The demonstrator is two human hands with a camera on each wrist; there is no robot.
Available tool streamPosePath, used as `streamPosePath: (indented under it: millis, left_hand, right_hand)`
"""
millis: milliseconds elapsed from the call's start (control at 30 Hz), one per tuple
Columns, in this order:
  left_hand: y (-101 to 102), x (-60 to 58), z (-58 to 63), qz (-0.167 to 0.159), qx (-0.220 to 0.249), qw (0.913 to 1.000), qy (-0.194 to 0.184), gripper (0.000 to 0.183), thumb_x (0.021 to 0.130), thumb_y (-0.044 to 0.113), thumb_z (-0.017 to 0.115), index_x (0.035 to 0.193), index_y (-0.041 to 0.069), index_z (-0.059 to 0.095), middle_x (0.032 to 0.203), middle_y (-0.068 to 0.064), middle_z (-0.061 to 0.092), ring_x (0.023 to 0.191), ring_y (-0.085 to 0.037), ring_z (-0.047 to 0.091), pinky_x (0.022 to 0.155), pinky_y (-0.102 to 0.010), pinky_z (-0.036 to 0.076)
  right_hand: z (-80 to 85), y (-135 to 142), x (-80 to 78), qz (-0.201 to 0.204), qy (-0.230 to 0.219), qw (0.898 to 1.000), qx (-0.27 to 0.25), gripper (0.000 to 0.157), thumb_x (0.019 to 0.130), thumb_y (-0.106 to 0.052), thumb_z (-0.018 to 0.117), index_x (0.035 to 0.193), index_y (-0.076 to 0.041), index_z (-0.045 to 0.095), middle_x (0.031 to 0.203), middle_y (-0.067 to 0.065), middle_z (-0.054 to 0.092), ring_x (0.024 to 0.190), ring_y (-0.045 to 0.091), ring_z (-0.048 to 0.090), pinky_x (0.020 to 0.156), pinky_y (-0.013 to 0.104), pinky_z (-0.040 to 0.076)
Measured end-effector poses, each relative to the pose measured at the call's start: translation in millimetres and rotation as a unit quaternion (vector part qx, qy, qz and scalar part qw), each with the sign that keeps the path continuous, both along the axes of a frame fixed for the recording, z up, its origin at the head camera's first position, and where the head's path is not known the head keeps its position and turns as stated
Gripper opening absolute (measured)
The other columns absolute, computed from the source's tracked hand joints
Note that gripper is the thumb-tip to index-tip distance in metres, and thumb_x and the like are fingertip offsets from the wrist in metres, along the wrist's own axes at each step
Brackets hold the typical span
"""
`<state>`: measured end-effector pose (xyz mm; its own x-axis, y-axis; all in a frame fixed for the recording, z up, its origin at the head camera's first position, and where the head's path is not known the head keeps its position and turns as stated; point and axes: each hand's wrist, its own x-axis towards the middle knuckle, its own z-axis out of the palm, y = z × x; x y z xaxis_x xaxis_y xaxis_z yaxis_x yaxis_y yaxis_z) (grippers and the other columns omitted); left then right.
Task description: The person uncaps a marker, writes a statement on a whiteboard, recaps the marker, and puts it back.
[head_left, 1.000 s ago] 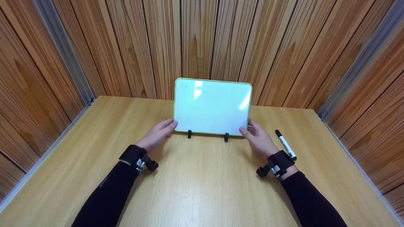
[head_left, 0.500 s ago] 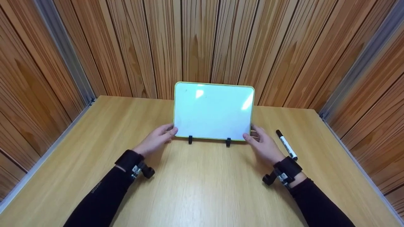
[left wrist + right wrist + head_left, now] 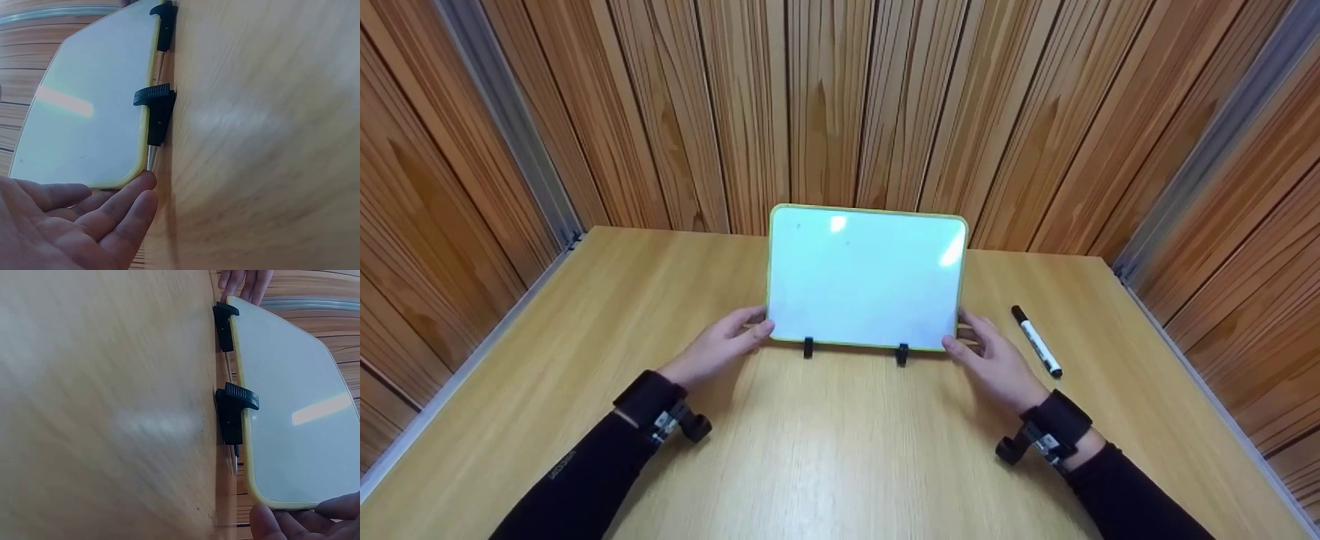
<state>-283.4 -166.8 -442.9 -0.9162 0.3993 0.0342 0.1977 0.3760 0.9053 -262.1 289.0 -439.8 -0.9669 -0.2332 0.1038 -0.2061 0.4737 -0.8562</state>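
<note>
A small whiteboard [image 3: 866,277] with a yellow-green frame leans back on a stand with two black feet [image 3: 808,347] that hook over its lower edge. My left hand [image 3: 720,345] grips the board's lower left corner, thumb at the front edge and fingers along the side. At the lower right corner my right hand [image 3: 997,360] holds it the same way, its fingers partly hidden behind the board. In the left wrist view the black clip [image 3: 157,112] nearest that hand stands on the tabletop, with a thin metal rod [image 3: 150,159] running behind it.
A white marker [image 3: 1037,343] with a black cap lies on the wooden table [image 3: 840,450], right of my right hand. Wood-panelled walls [image 3: 825,97] enclose the table at the back and both sides.
Both hands have drawn the whiteboard and its stand a short way over the table towards me. The marker stays where it lay.
</note>
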Motion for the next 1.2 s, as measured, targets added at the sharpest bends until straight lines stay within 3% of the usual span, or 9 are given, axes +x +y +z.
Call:
streamPosePath:
  millis: [167, 267, 600, 733, 933, 1200]
  left_hand:
    - [-3.5, 10.0, 0.2, 0.002, 0.005, 1.0000, 0.006, 0.073, 0.118, 0.042, 0.057, 0.166, -0.009, 0.038, 0.166, -0.031, 0.046, 0.152, -0.046, 0.049, 0.125, -0.059, 0.040]
    - [-6.1, 15.1, -0.4, 0.002, 0.008, 0.9998, 0.019, 0.067, 0.118, 0.038, 0.059, 0.162, -0.010, 0.043, 0.160, -0.030, 0.053, 0.149, -0.044, 0.053, 0.123, -0.057, 0.044]
    - [-12.7, 27.8, -2.0, -0.011, 0.012, 0.9991, 0.040, 0.056, 0.117, 0.031, 0.062, 0.152, -0.011, 0.053, 0.150, -0.028, 0.062, 0.140, -0.041, 0.061, 0.116, -0.052, 0.051]
    - [-16.1, 30.1, -3.0, -0.023, 0.026, 0.9987, 0.037, 0.050, 0.117, 0.027, 0.062, 0.147, -0.012, 0.056, 0.140, -0.026, 0.068, 0.130, -0.040, 0.068, 0.111, -0.047, 0.055]
    - [-18.2, 31.7, -4.8, -0.029, 0.040, 0.9984, 0.029, 0.043, 0.117, 0.024, 0.063, 0.139, -0.013, 0.059, 0.122, -0.023, 0.074, 0.116, -0.039, 0.074, 0.103, -0.041, 0.061]
    - [-14.7, 31.6, -7.7, -0.013, 0.054, 0.9984, 0.013, 0.034, 0.115, 0.023, 0.066, 0.125, -0.009, 0.066, 0.107, -0.021, 0.077, 0.105, -0.040, 0.077, 0.092, -0.042, 0.065]
  right_hand:
    - [-3.0, 1.8, 11.5, 0.005, -0.001, 1.000, -0.021, 0.076, 0.116, -0.025, 0.065, 0.172, 0.006, 0.026, 0.168, 0.028, 0.040, 0.149, 0.043, 0.051, 0.110, 0.028, 0.053]
    - [-5.8, 3.0, 18.2, 0.009, 0.004, 1.000, -0.029, 0.074, 0.115, -0.022, 0.066, 0.172, 0.006, 0.027, 0.168, 0.027, 0.041, 0.148, 0.043, 0.052, 0.105, 0.021, 0.053]
    - [-8.1, 12.1, 45.9, 0.019, -0.003, 0.997, -0.069, 0.069, 0.115, -0.016, 0.066, 0.171, 0.004, 0.032, 0.170, 0.026, 0.042, 0.144, 0.042, 0.056, 0.103, 0.029, 0.059]
    - [-9.1, 16.2, 52.4, 0.010, -0.014, 0.995, -0.096, 0.065, 0.115, -0.014, 0.066, 0.169, 0.004, 0.036, 0.169, 0.024, 0.045, 0.139, 0.033, 0.062, 0.102, 0.035, 0.061]
    - [-9.7, 17.2, 55.9, -0.015, 0.002, 0.993, -0.115, 0.053, 0.113, -0.007, 0.066, 0.161, 0.007, 0.048, 0.160, 0.025, 0.055, 0.126, 0.019, 0.069, 0.096, 0.037, 0.064]
    - [-11.0, 15.9, 54.9, -0.046, 0.036, 0.991, -0.122, 0.036, 0.110, -0.001, 0.069, 0.144, 0.009, 0.062, 0.141, 0.025, 0.068, 0.110, 0.021, 0.074, 0.084, 0.034, 0.065]
